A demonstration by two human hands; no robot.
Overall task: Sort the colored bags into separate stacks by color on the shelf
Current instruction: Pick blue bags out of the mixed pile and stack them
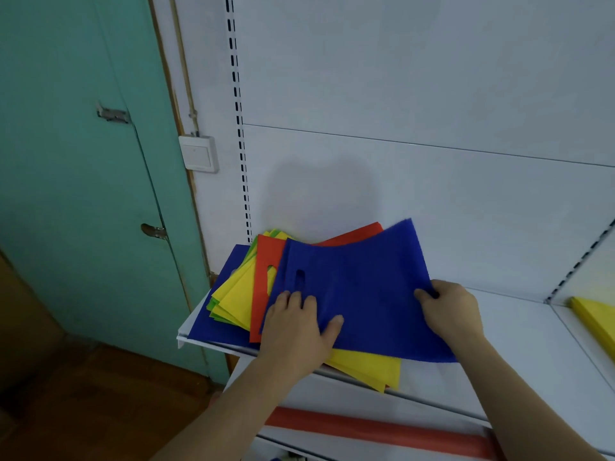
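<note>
Two hands on the top blue bag [359, 287] of a mixed pile

Left hand [296, 331] pinches its near edge; right hand [449, 307] grips its right edge. Beneath: one red bag [266, 261], another blue, several yellow and green (uncountable) on the white shelf [515, 344].

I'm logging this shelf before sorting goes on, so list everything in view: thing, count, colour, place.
top blue bag: one, blue, atop the mixed pile, held by both hands
red bag: one showing, red, under it
yellow bags: several, yellow, pile's left; one overhangs the front edge
green bags: edges only, count unclear
bottom blue bag: one, blue, under the pile
yellow stack: yellow, far right
shelf: one, white
light switch: one, white, wall
door: one, green, left
left hand: grips blue bag
right hand: pinches its right edge
</note>
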